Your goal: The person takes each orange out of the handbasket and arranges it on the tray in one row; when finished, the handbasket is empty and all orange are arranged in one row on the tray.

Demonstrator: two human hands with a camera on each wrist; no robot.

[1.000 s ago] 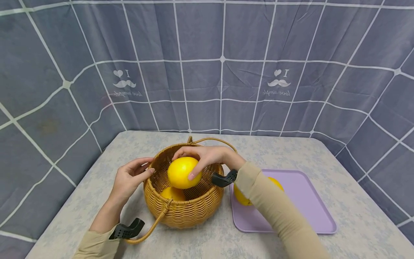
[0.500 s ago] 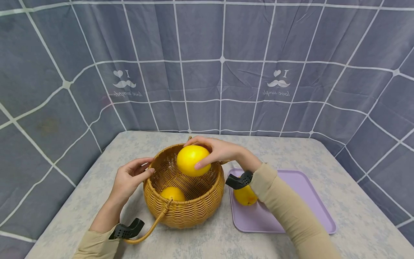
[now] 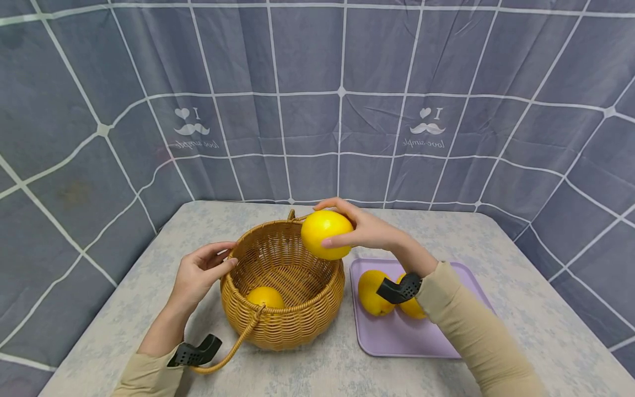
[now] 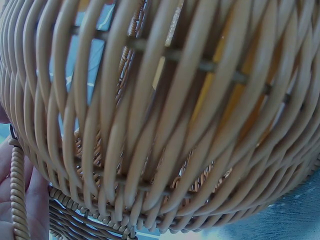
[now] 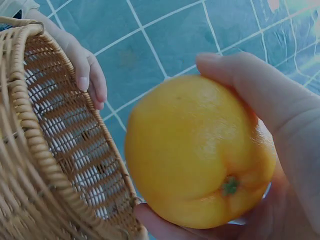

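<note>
A wicker basket (image 3: 283,331) stands on the table with one orange (image 3: 266,296) lying inside, near its front wall. My left hand (image 3: 200,275) grips the basket's left rim, thumb on the edge. The weave of the basket wall (image 4: 165,115) fills most of the left wrist view. Over the basket's right rim, my right hand (image 3: 369,229) holds a second yellow-orange fruit, an orange (image 3: 324,234), between thumb and fingers. In the right wrist view this orange (image 5: 195,150) shows a small green stem end and sits apart from the rim.
A lilac tray (image 3: 392,344) lies right of the basket. On it are an orange (image 3: 373,298) and another orange (image 3: 412,310), partly covered by the black wrist mount (image 3: 399,288). One basket handle (image 3: 238,347) droops toward the left wrist. A grey checked curtain (image 3: 317,121) hangs behind.
My right hand has lifted the orange up from inside the basket and carried it right, to above the right rim. More of the tray's oranges now shows. The left hand has stayed put.
</note>
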